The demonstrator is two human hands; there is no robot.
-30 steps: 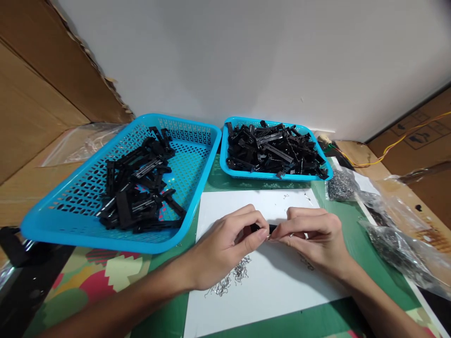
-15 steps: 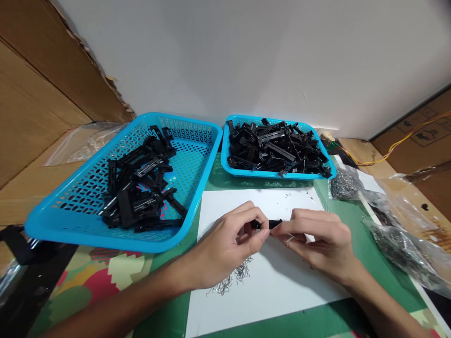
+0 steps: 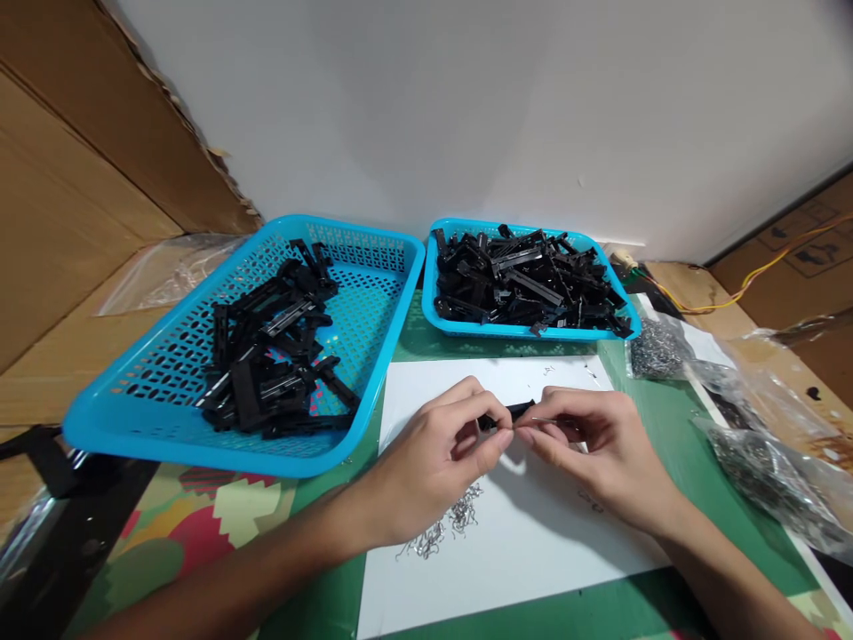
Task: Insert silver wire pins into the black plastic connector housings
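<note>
My left hand is closed, its thumb and forefinger pinching a slim black plastic part above the white sheet. Fingers cover much of that part. Close beside it, my right hand pinches a thin metal piece against the part's near side; whether it is a wire or a pin I cannot make out. Below my left hand a pile of small bent metal wire pieces lies on the white sheet.
At the left stands a blue basket partly filled with black plastic parts. A second blue basket at the back is heaped with similar parts. Clear bags of small metal pieces lie at the right, near a yellow cable.
My right fingers have shifted from gripping the black part's end to pinching the thin metal piece beside it. My left hand keeps its hold. The view has shifted slightly.
</note>
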